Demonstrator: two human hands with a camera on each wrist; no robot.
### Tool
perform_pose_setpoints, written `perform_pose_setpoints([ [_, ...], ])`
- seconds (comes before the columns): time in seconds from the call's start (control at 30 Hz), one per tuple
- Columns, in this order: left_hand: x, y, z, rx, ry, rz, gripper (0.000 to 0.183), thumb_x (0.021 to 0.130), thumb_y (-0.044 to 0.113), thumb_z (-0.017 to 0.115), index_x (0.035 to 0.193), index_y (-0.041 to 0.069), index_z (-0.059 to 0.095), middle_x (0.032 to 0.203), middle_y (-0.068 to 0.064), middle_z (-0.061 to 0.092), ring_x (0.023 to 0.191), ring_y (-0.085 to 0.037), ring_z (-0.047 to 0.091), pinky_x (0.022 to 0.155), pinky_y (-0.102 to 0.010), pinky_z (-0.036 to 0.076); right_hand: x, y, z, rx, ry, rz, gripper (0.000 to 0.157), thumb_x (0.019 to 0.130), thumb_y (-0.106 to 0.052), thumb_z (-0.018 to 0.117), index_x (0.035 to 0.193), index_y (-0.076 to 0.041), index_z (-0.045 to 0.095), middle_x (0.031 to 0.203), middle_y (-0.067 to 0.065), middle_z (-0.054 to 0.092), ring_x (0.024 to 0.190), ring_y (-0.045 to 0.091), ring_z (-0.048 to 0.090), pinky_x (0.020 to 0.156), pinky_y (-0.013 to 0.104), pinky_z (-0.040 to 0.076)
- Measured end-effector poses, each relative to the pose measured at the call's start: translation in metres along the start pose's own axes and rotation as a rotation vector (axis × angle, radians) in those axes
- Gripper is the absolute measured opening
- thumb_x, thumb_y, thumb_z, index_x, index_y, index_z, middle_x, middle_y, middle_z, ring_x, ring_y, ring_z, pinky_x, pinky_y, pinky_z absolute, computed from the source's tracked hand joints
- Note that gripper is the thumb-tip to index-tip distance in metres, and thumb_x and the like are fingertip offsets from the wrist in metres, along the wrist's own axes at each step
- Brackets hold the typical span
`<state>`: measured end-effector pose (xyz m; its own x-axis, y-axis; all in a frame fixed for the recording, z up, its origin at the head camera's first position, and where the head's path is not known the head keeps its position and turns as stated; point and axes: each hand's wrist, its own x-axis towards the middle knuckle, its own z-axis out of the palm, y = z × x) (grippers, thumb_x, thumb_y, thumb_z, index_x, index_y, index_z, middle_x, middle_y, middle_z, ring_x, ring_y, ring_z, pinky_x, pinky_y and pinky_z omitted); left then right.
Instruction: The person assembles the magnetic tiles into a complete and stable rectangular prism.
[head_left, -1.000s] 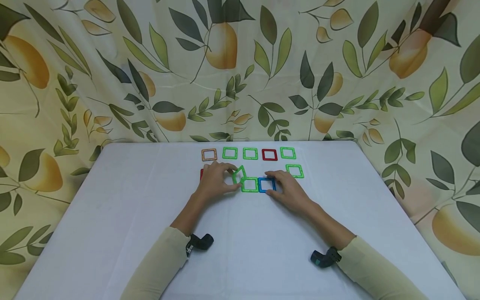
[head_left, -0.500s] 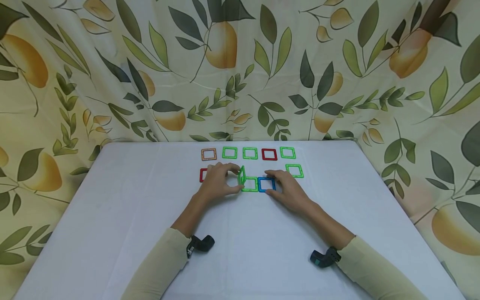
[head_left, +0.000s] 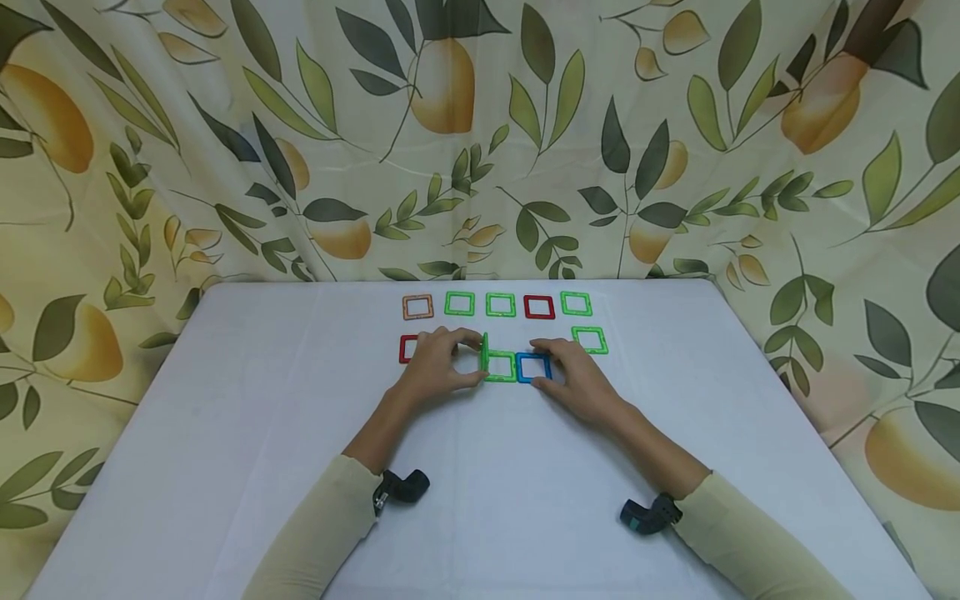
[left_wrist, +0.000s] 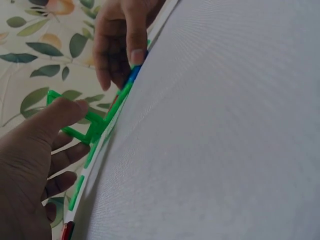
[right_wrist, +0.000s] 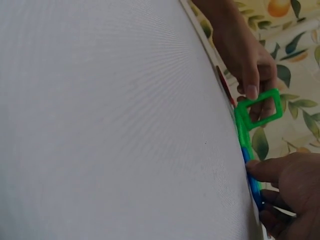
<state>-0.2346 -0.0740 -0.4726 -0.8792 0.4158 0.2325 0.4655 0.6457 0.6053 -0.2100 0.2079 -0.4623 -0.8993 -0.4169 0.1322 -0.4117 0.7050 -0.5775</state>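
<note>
My left hand (head_left: 431, 367) holds a green square magnetic tile (right_wrist: 278, 104) upright, seen edge-on in the head view, between thumb and fingers. Its lower edge meets the left side of another green tile (head_left: 501, 380) that lies flat on the white table. Joined to the right of that flat tile is a blue square magnetic tile (head_left: 519, 368), also flat. My right hand (head_left: 577, 379) grips the blue tile at its right end, index finger at the far edge and thumb at the near edge. All three tiles are open frames.
Along the back lie an orange tile (head_left: 417, 317), several green tiles (head_left: 460, 313) and a red tile (head_left: 539, 317). One more green tile (head_left: 589, 351) sits beyond my right hand. Another red tile (head_left: 405, 360) is partly hidden behind my left hand. A patterned curtain (head_left: 480, 167) hangs behind the table.
The green tile in my left hand has swung from a leftward lean to upright against the flat green tile. My left hand has shifted slightly right; the right hand stays on the blue tile.
</note>
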Motion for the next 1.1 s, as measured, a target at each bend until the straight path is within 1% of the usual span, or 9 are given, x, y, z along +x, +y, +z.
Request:
perform_pose_setpoints([
  [0.3,-0.0023,-0.0004,0.0012,-0.018,-0.011,-0.020,0.052,0.085,0.033,0.088,0.131,0.014,0.072,0.117,0.003,0.072,0.097,-0.019,0.054,0.084,-0.040,0.034,-0.0005,-0.0005,-0.0008,0.007,-0.007,0.003,0.061,0.096,-0.015,0.080,0.150,-0.006,0.054,0.144,0.013,0.059,0.134,0.033,0.050,0.113,0.052,0.039],
  [0.63,-0.0033,-0.0029,0.0025,-0.042,-0.015,-0.020,0.055,0.084,0.030,0.089,0.134,0.016,0.070,0.119,0.003,0.070,0.096,-0.019,0.051,0.084,-0.040,0.035,-0.0003,-0.0006,-0.0008,-0.008,-0.010,0.005,0.060,0.096,-0.015,0.079,0.150,-0.005,0.054,0.145,0.013,0.058,0.134,0.034,0.050,0.113,0.052,0.038],
  [0.87,-0.0047,-0.0040,0.0038,-0.061,-0.014,-0.055,0.056,0.083,0.032,0.091,0.134,0.020,0.069,0.118,0.007,0.069,0.097,-0.017,0.051,0.085,-0.039,0.036,-0.0001,-0.0007,-0.0001,0.004,-0.012,0.006,0.060,0.096,-0.015,0.079,0.150,-0.004,0.054,0.145,0.013,0.058,0.135,0.034,0.049,0.113,0.051,0.038],
  [1.1,-0.0048,-0.0067,0.0070,-0.081,0.001,-0.094,0.057,0.081,0.033,0.092,0.133,0.024,0.070,0.115,0.010,0.067,0.099,-0.016,0.052,0.084,-0.038,0.041,0.0009,0.0010,0.0000,-0.006,-0.002,-0.005,0.060,0.095,-0.015,0.080,0.148,-0.004,0.056,0.144,0.013,0.059,0.132,0.032,0.052,0.110,0.050,0.041],
])
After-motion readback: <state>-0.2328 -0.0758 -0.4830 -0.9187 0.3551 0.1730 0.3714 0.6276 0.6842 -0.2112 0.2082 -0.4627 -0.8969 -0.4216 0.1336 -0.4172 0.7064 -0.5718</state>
